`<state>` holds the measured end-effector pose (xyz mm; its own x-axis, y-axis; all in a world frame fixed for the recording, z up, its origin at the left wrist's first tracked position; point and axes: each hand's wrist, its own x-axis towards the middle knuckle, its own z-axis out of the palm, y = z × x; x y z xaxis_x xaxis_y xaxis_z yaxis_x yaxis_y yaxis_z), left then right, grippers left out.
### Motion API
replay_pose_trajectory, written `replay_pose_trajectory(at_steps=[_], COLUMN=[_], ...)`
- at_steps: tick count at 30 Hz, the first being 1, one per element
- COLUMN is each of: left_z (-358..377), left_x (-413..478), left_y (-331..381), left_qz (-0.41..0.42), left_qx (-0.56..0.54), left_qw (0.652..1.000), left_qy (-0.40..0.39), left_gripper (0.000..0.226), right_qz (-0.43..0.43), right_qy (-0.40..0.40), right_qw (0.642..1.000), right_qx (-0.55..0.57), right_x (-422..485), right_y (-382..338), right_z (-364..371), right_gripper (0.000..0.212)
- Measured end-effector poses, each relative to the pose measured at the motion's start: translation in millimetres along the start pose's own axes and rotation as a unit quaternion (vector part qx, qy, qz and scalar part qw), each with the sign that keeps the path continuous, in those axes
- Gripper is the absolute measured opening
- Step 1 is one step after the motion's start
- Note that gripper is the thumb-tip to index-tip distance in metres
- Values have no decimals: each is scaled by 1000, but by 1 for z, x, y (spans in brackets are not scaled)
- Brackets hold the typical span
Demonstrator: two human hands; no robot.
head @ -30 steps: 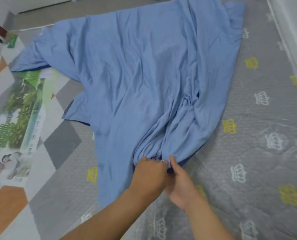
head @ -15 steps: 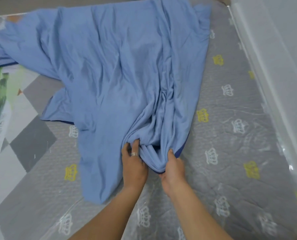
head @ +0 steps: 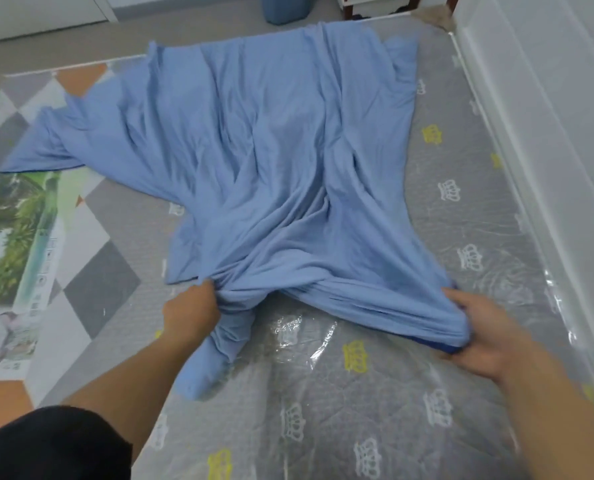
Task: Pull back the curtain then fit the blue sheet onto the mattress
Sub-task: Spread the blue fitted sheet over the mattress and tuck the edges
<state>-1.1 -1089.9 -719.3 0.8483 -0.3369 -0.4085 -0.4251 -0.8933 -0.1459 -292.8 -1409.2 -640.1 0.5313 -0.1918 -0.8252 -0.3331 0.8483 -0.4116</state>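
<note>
Spreading over the middle of the view, the blue sheet (head: 271,150) is seen crumpled on the mattress (head: 468,216), which is wrapped in clear plastic. One tail is trailed over the patterned floor (head: 91,271) at 9 o'clock. The near hem is gripped in two places. At 7 o'clock from the sheet's centre, the left hand (head: 190,311) is curled tight on a bunch of fabric, with the forearm reaching in from lower left. At 5 o'clock, the right hand (head: 479,327) is clamped on a gathered corner. The hands are held well apart, with the hem stretched between them.
</note>
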Motion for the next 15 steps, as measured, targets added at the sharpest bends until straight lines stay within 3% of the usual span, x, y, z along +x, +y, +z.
replay_pose_trajectory(at_steps=[4, 7, 9, 12, 15], left_z=[-15, 5, 23, 61, 91], left_x=[-10, -32, -52, -71, -71], left_y=[6, 33, 52, 72, 71], left_qz=[-35, -13, -9, 5, -58], left_qx=[-95, -311, -370, -319, -296], left_qw=[995, 950, 929, 948, 952], left_qy=[-16, 7, 27, -5, -52], left_gripper=[53, 50, 47, 51, 51], right_qz=[-68, -92, -80, -17, 82], right_qy=[128, 146, 157, 185, 201], right_qw=[974, 954, 954, 968, 974], right_qx=[172, 247, 241, 169, 67], right_x=[12, 37, 55, 86, 115], right_y=[-10, 10, 28, 67, 113], right_z=[-51, -48, -39, -27, -18], right_gripper=[34, 32, 28, 39, 34])
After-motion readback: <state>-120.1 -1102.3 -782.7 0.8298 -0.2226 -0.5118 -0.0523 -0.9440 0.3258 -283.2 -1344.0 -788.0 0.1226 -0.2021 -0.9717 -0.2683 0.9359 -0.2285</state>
